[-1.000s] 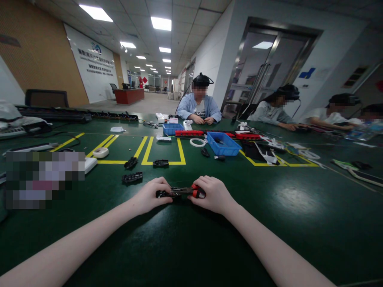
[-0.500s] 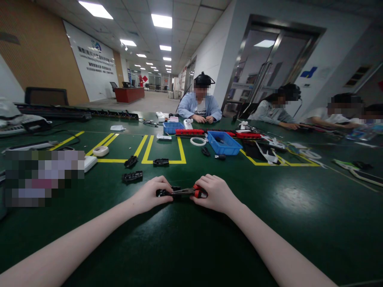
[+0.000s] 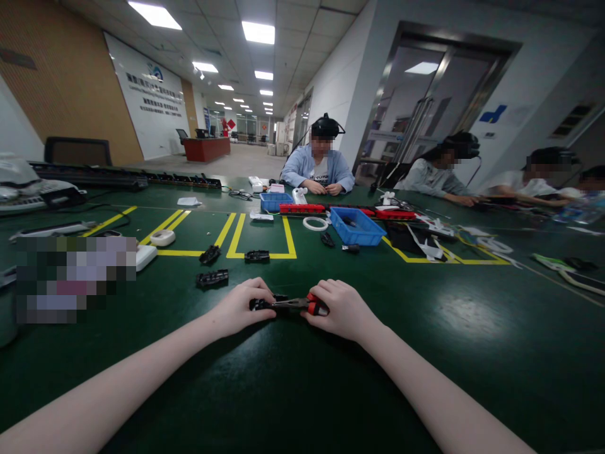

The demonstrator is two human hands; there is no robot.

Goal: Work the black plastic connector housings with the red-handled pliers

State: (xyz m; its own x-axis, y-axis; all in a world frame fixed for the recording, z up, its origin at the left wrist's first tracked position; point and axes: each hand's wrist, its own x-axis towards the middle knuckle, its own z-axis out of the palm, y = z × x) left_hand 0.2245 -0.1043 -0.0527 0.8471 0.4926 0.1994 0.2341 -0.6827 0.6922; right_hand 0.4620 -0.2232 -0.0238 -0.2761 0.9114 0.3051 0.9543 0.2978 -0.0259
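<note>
My left hand (image 3: 248,306) is closed around a small black plastic part (image 3: 259,304), and its fingers hide much of it. In my right hand (image 3: 338,306) are needle-nose pliers (image 3: 295,303) with red and black handles. The pliers' thin jaws point left and reach the black part at my left fingertips; whether they grip it I cannot tell. Both hands are low over the green table, close together. Similar black plastic pieces lie beyond my left hand: one nearest (image 3: 212,279), another (image 3: 210,254) behind it, and a third (image 3: 256,255) by the yellow tape.
Farther off stand a blue bin (image 3: 358,228) and a smaller blue bin (image 3: 276,202), near a white tape ring (image 3: 315,223) and red strips (image 3: 302,209). White round and square items (image 3: 162,238) lie at left. A person (image 3: 319,167) sits opposite; others sit at right.
The view has shifted slightly, so the scene sits a little further right. Both hands keep the same hold on the black part and the pliers.
</note>
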